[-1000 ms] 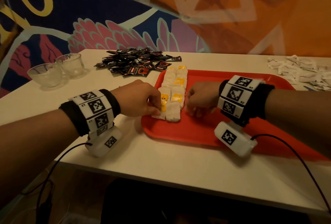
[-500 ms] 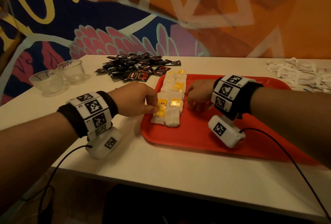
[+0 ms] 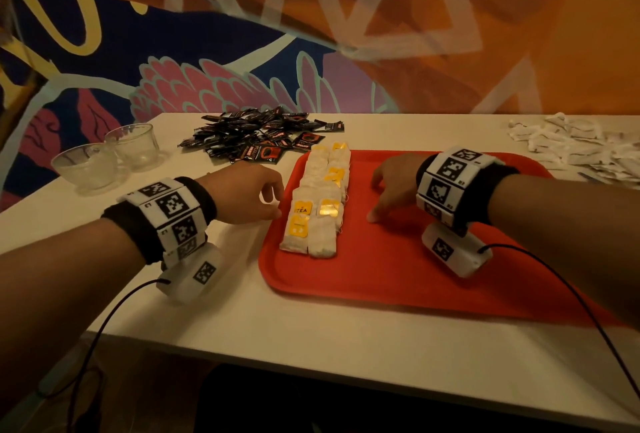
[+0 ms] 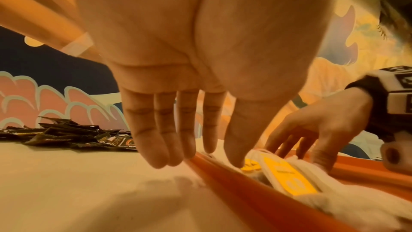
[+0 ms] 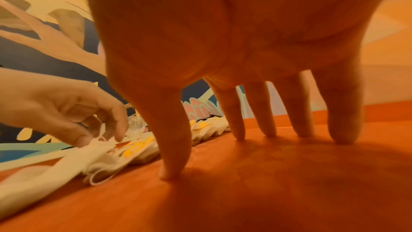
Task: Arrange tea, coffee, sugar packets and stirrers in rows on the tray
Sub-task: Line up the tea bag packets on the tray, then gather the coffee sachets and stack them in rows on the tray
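Your right hand (image 5: 223,59) spread fingertips on the tray (image 5: 267,183); only that wrist view showed your left hand (image 5: 55,108) touching a tea bag (image 5: 98,149), grip relaxed.

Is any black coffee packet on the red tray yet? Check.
No. The black coffee packets lie heaped on the table; the red tray holds only tea bags.

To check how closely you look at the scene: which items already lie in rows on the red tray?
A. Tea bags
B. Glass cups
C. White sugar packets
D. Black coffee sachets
A: the tea bags lie in two rows on the tray, while the coffee sachets, sugar packets and cups are on the table beside it.
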The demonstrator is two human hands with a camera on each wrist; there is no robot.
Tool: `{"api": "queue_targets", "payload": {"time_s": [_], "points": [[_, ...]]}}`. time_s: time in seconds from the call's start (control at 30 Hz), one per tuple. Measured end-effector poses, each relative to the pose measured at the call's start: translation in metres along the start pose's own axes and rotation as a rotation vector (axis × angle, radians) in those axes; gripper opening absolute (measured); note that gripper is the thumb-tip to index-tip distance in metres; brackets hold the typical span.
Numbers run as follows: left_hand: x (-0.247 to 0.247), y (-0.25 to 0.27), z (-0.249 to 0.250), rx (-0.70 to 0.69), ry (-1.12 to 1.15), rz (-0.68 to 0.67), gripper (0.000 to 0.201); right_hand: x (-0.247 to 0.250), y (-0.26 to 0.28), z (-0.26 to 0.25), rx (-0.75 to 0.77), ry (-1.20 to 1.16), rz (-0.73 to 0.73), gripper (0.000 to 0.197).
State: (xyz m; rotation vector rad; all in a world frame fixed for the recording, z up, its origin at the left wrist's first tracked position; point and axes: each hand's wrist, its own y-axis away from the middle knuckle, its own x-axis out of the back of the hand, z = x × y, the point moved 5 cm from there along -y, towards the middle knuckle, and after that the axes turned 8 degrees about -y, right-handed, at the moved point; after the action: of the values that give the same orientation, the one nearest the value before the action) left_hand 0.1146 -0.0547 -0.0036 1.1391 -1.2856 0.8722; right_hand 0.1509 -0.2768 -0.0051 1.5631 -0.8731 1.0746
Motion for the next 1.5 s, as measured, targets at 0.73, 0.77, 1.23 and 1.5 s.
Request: {"api": "queue_targets", "payload": {"time_s": [0.73,0.77,1.23,1.5], "points": [[0.043,-0.059,-0.077,0.396,-0.096,0.053,0.049,0.003,-0.009,0.007,0.067,0.012,-0.041,0.086],[0.044,-0.068,-0.079,0.42,-0.092,0.033,0.056,0.004,-0.01,0.006,0.076,0.02,-0.045,0.085],[0.017,-0.154,-0.123,0.541,-0.056,-0.272,0.107,0.0,-0.021,0.012,0.074,-0.009,-0.112,0.082],[0.024,-0.152,-0.125,0.517,-0.028,-0.172,0.085,0.001,-0.019,0.009,0.062,-0.007,-0.119,0.084]]}}
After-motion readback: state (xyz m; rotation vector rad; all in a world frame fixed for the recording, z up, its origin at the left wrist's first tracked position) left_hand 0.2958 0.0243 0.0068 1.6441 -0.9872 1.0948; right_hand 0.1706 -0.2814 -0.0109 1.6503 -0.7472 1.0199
